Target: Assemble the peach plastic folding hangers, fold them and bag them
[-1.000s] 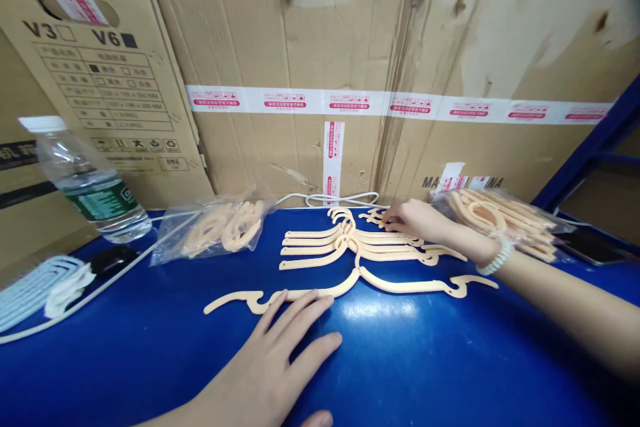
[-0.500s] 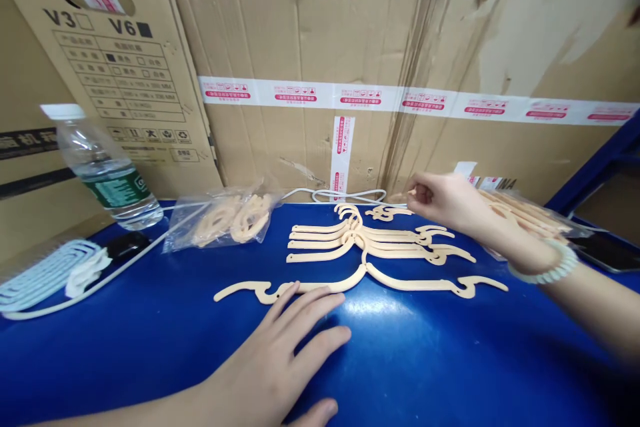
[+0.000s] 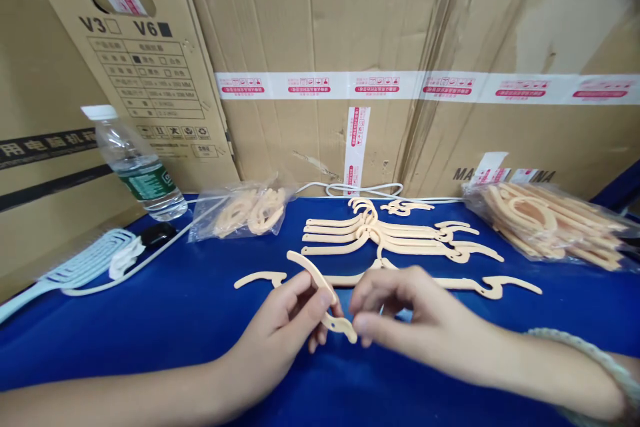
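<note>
My left hand [image 3: 295, 323] pinches a curved cream plastic hanger arm piece [image 3: 313, 272] between thumb and fingers. The piece is tilted, its hooked end with a small hole pointing down to the right. Just beside that end is my right hand [image 3: 410, 310], fingers curved and apart; no object shows in it. Behind both hands lies a cream folding hanger [image 3: 460, 283] with a hooked piece on either side, partly covered by the hands. Beyond it, several hangers [image 3: 335, 238] lie stacked, with hooked pieces on their right arms.
Loose hooked pieces [image 3: 405, 207] lie near a white cable [image 3: 345, 188]. Bagged parts stand left [image 3: 240, 213] and right [image 3: 550, 223]. On the left are a water bottle [image 3: 145, 177], a light blue hairbrush [image 3: 95, 257] and a tissue [image 3: 125, 257]. Cardboard boxes [image 3: 290, 140] wall the back.
My right hand has come back from the loose pieces to the front. A hanger arm piece is now in my left hand, which has lifted off the table. The view has shifted slightly.
</note>
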### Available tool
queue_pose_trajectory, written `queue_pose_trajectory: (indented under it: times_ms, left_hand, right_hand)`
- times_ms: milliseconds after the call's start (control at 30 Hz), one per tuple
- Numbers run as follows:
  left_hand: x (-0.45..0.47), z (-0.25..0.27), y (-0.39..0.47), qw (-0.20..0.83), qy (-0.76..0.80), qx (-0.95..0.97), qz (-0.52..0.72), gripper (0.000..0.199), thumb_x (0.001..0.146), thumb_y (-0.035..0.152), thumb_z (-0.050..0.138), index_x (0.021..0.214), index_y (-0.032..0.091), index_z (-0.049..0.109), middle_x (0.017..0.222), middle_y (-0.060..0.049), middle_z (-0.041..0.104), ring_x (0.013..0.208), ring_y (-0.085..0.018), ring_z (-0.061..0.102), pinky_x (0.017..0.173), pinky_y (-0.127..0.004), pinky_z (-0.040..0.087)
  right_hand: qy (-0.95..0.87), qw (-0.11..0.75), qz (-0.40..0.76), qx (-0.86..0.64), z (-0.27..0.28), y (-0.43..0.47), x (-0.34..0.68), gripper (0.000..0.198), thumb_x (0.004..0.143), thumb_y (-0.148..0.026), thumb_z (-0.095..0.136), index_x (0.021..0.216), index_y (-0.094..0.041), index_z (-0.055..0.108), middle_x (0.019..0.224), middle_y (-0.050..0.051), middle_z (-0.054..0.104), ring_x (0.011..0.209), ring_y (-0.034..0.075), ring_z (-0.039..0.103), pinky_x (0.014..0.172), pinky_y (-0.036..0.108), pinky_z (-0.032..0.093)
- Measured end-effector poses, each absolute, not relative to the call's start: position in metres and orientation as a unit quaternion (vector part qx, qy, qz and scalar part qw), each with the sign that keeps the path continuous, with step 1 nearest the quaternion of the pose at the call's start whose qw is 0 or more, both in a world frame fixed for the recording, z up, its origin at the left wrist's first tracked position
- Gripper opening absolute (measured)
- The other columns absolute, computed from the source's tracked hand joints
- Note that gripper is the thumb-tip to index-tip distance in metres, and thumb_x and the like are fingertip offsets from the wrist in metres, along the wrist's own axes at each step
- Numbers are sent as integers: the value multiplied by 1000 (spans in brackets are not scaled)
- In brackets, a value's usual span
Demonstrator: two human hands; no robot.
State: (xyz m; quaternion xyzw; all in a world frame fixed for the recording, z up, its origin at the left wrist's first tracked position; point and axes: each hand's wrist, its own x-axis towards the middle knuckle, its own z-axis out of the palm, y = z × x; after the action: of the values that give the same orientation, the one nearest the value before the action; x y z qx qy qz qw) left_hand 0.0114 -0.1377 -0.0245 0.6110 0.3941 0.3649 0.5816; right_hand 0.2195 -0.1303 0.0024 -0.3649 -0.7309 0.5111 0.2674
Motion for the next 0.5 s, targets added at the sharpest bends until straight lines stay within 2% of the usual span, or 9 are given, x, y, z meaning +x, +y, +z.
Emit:
queue_pose_trajectory:
  times_ms: [100,167,200,300,500]
  left_hand:
    - [12,-24,-135,603,409,577,369,40,89,55,54,85,15,56,71,-1,58,55,-9,51,51,-20,44]
    - [12,-27,-134,612,403,571,370,40,90,54,55,85,15,55,70,-1,59,54,-9,53,50,-20,44]
    - [12,-28,-133,616,395,570,374,39,90,54,55,86,15,54,72,-2,61,55,-10,55,51,-20,45]
    - [12,-31,-133,626,377,562,387,39,90,55,55,86,16,52,79,-5,65,58,-11,59,51,-21,47]
    - [14,-32,-133,652,364,525,408,42,90,58,54,86,18,45,77,-6,70,50,-9,58,47,-19,45]
  right_hand:
    - [-832,296,244,-402,13,-102,249,19,93,-34,54,87,-19,64,81,4,68,72,17,63,64,27,47]
    - [-864,268,76,-420,12,-82,270,15,91,-27,52,89,-19,65,85,7,67,78,21,63,69,31,48]
    - [-873,247,28,-420,9,-73,279,14,89,-26,53,89,-19,65,86,8,67,81,23,63,70,33,48]
    - [-880,195,7,-433,-5,-57,293,6,85,-23,58,84,-19,63,84,8,65,78,23,63,67,32,49]
    - [-862,208,45,-461,-15,-54,289,14,85,-20,56,71,-20,54,71,3,61,62,17,56,56,27,42]
